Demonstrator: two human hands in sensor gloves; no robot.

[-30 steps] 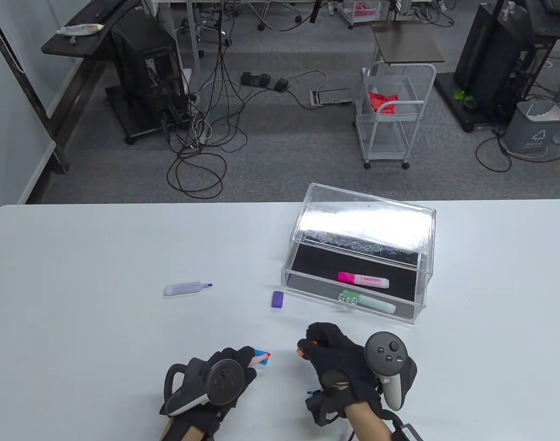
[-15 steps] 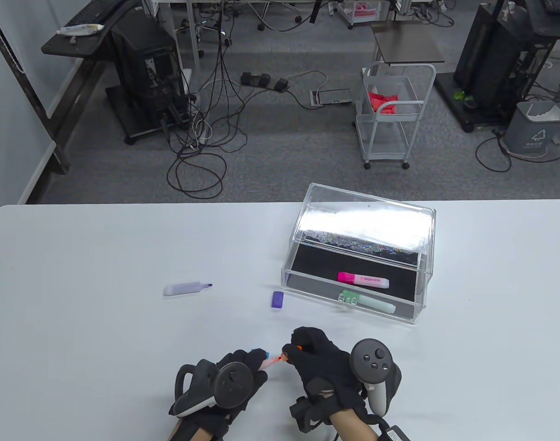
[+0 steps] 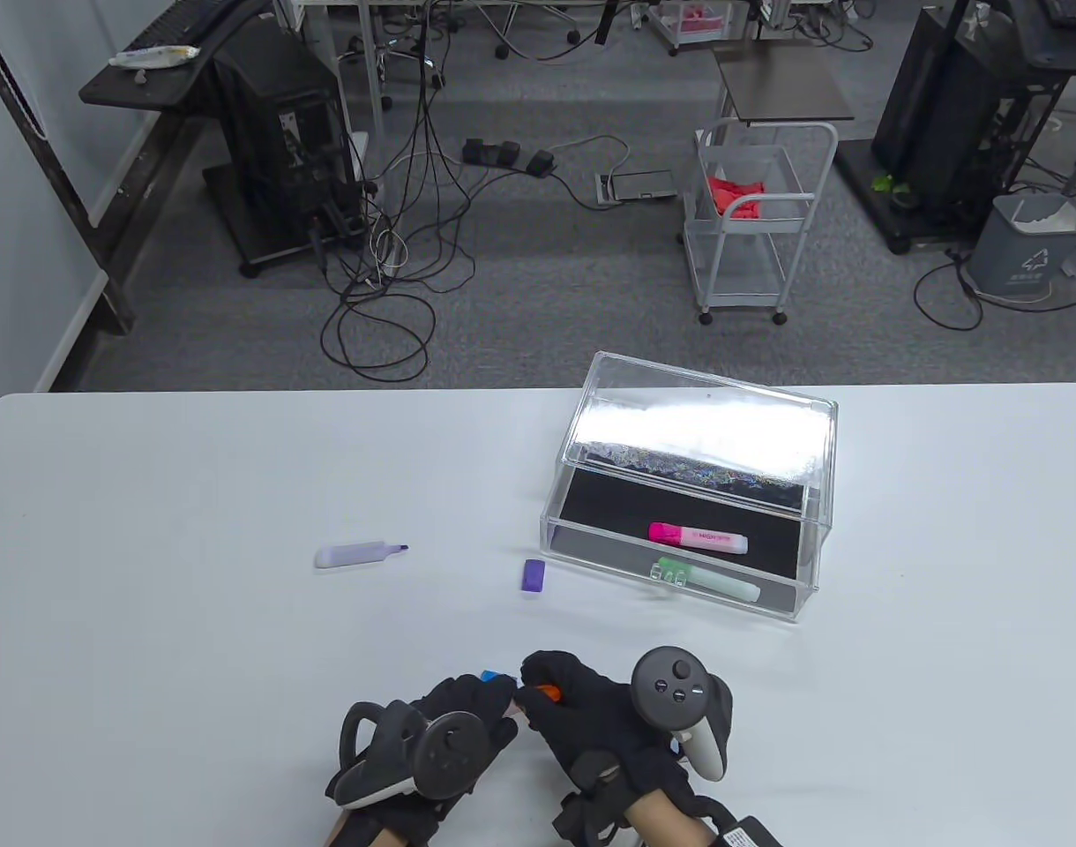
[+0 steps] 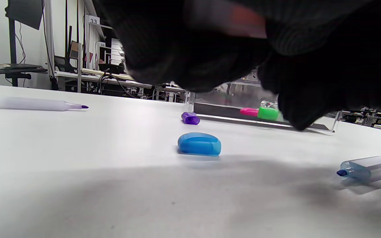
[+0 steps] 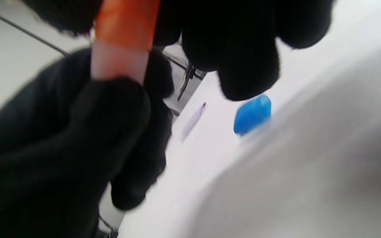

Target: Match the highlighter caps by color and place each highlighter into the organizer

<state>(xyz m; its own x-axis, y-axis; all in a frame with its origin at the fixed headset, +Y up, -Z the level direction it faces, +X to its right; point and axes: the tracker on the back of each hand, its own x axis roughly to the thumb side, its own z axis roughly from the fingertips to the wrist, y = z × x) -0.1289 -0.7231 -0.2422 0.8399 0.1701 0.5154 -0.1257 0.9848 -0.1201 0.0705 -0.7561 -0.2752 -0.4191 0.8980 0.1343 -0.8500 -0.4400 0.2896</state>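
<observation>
My left hand (image 3: 489, 706) grips the pale body of an orange highlighter (image 5: 117, 62). My right hand (image 3: 538, 690) pinches its orange cap (image 3: 547, 693), which sits on the end of that body; the cap (image 5: 126, 23) shows close up in the right wrist view. Both hands meet low over the table's near edge. A blue cap (image 3: 494, 678) lies just beyond the fingertips. An uncapped blue highlighter (image 4: 369, 168) lies on the table near my right hand. The uncapped purple highlighter (image 3: 357, 554) and the purple cap (image 3: 534, 575) lie farther out.
The clear organizer (image 3: 679, 582) stands open at the right of centre, with a pink highlighter (image 3: 697, 536) and a green highlighter (image 3: 706, 578) in it. Beyond the white table (image 3: 194, 476) are a cart, cables and desks on the floor.
My hands have come together: the right hand moved left with the orange cap, and the bare orange tip seen earlier is now covered by it.
</observation>
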